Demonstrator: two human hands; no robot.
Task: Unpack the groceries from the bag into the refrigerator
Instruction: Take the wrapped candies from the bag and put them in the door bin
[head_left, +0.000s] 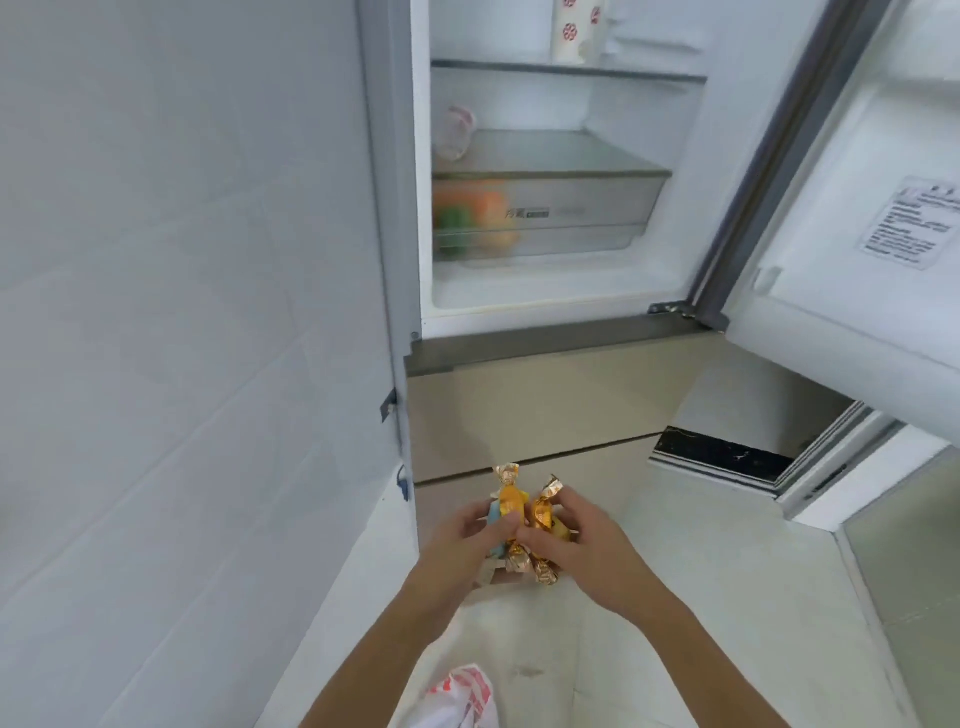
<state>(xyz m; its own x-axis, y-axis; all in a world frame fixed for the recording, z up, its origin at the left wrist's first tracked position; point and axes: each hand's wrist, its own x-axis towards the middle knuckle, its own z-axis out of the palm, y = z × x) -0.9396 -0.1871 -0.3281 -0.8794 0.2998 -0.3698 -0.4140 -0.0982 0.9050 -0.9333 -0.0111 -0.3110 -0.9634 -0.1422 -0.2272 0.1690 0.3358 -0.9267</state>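
Gold-wrapped candies (524, 519) | pinched between left hand (462, 540) and right hand (582, 545)

Candy wrappers (524, 512) crinkly gold foil; bag (462, 696) thin glossy plastic; crisper drawer (571, 218) clear plastic.

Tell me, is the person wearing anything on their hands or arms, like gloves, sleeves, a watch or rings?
Nothing is visible. The left hand and right hand are bare, without gloves. Both forearms are uncovered down to the picture's lower edge, so no sleeve shows. No watch, bracelet or ring can be seen, though the frame is slightly blurred.
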